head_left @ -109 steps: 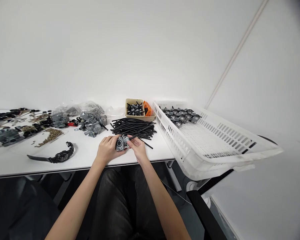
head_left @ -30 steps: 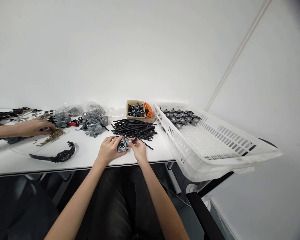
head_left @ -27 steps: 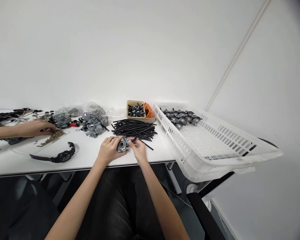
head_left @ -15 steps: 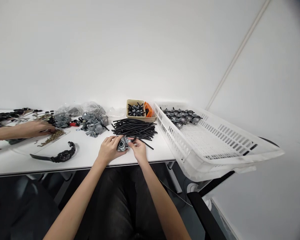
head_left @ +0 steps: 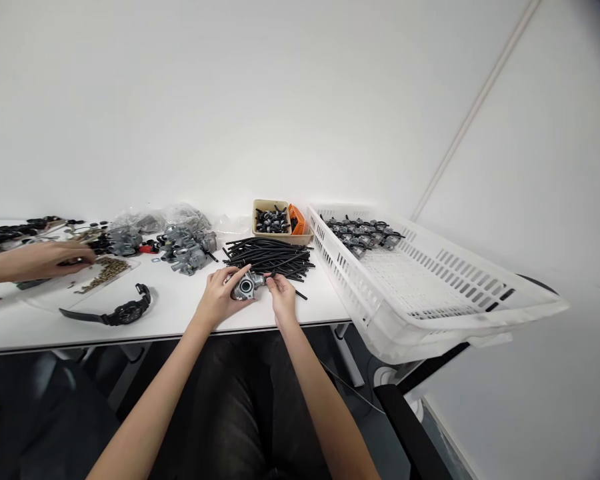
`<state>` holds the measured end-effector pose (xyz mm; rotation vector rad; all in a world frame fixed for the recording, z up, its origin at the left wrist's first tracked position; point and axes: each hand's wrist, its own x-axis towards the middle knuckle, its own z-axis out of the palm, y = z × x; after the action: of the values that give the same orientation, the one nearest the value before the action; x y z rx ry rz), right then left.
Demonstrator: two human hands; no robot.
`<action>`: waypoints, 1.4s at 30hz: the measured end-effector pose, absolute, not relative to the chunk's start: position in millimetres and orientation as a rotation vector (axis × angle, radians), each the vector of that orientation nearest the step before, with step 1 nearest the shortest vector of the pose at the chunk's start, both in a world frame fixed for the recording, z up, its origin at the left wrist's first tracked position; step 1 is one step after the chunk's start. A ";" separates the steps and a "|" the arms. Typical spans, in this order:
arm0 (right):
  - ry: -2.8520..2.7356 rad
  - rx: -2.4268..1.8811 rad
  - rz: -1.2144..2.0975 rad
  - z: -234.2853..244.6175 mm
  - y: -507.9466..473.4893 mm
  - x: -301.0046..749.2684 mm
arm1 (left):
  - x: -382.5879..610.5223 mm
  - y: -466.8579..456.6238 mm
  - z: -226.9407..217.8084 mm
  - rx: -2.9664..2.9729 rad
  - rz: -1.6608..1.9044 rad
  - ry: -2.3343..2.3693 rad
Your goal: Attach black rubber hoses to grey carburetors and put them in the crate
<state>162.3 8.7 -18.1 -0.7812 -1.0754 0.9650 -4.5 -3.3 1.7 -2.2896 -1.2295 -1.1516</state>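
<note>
Currently, the left hand (head_left: 219,298) is clenched around a die-cast carburetor body (head_left: 245,287), its fingers over the top and the round bore facing the wearer. The right hand (head_left: 281,291) sits just to the right of the carburetor, with its fingertips (head_left: 271,280) pinched at the carburetor's side. Whether they grasp a short black tube there is too small to confirm. A loose bundle of black tubing (head_left: 267,259) lies directly ahead of both hands, almost touching the carburetor. Ahead and to the left of the left hand stands a cluster of grey carburetors (head_left: 187,252), and a black wristwatch (head_left: 127,313) lies further left. Well to the right of the right hand, a white perforated crate (head_left: 360,293) holds more carburetors (head_left: 359,235). Far left of both hands, a co-worker's hand (head_left: 45,260) works above brass fittings (head_left: 107,269).

Risks noted: a weak pinch could let the small tube slip from the fitting. Any sideways twist could strike the bundle and scatter loose tubes. The work is close to the table edge, so a slipped carburetor could fall to the floor.
</note>
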 end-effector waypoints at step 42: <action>-1.153 -0.720 1.242 -11.4 -1.2 163.6 | -4.5 -2.4 -0.9 -2.492 -1.232 -1.053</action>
<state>163.6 -1.2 -11.4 -0.7201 -1.1525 1.2424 -4.5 -2.4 -0.9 -2.4924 -1.0530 -1.2321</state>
